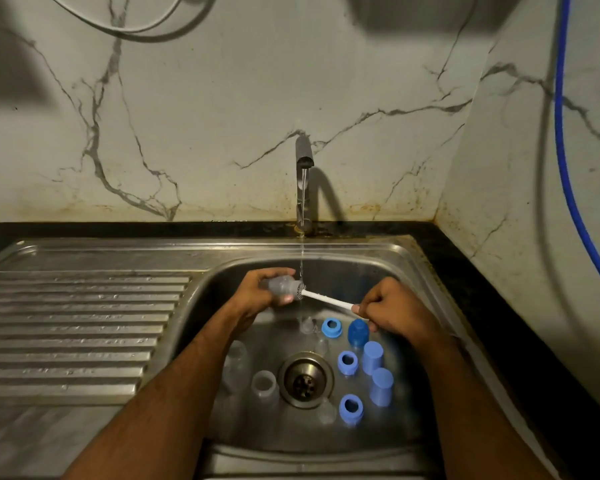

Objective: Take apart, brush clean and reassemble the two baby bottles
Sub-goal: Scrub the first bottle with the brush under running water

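Gripped in the left hand (261,295), a clear baby bottle (280,286) lies on its side over the sink basin (406,268), mouth pointing right, fingers and thumb wrapped round its body. Its opening meets the bristle head of a bottle brush (326,299), whose white handle slants down to the right hand (394,311), which is clenched around the handle's end. A thin stream of water (302,258) falls from the tap (303,174) right at the bottle mouth and brush head.

Loose parts crowd the basin floor beneath both hands. Just below the right hand stand a blue collar ring (331,328) and a dark blue cap (358,332), side by side. Nearer the person, right of the drain (305,380), are two more blue rings (347,363) (351,408) and two light blue caps (373,357) (382,386), close together. Left of the drain a second clear bottle (264,385) stands with its open mouth up, and another clear bottle (237,356) shows faintly beside the left forearm. Small clear pieces, probably teats, sit near the stream (307,325) and below the drain (326,412); they are too faint to be sure of.

A ridged draining board (80,327) runs off to the left. Behind is a veined marble wall, with a blue hose (565,161) hanging at the right.
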A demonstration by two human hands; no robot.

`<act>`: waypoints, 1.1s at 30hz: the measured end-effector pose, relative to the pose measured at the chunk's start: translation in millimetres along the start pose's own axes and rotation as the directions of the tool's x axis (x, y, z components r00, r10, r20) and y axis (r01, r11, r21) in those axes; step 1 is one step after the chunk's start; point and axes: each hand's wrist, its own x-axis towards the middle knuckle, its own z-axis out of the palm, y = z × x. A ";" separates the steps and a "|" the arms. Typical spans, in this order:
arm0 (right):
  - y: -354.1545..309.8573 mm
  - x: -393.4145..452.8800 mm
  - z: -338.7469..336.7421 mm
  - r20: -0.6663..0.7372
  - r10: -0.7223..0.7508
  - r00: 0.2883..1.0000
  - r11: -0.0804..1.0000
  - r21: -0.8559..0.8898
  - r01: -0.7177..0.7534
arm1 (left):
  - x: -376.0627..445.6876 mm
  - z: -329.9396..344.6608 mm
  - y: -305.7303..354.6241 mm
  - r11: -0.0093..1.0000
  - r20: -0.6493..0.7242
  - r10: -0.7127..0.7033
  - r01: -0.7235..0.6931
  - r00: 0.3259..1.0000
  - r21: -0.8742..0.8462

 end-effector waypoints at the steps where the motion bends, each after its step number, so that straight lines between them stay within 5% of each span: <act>1: -0.3 -0.5 2.2 -0.028 -0.019 0.999 1.000 -0.001 0.019 | -0.7 1.7 2.9 0.995 -0.037 -0.022 0.018 0.999 -0.098; 4: -2.9 -2.5 7.7 -0.062 -0.066 0.996 0.998 -0.022 0.065 | -0.8 2.7 15.4 0.932 -0.162 -0.132 0.067 0.978 -0.355; 10: -21.4 -0.3 12.6 -0.109 -0.131 0.985 0.991 0.022 0.134 | -4.4 -5.2 36.2 0.810 -0.299 -0.284 0.062 0.911 -0.582; 19: -24.1 -1.3 31.6 -0.019 -0.259 0.966 0.965 -0.056 0.258 | -23.0 11.0 38.0 0.678 -0.199 -0.334 0.088 0.921 -0.730; 25: -21.5 11.8 33.7 -0.062 -0.356 0.933 0.935 -0.032 0.354 | -11.0 2.7 38.4 0.323 -0.016 -0.242 0.065 0.970 -0.944; 33: -23.6 15.3 36.0 -0.131 -0.356 0.925 0.933 -0.001 0.359 | 3.2 5.4 29.7 0.403 -0.107 -0.365 0.053 0.925 -0.914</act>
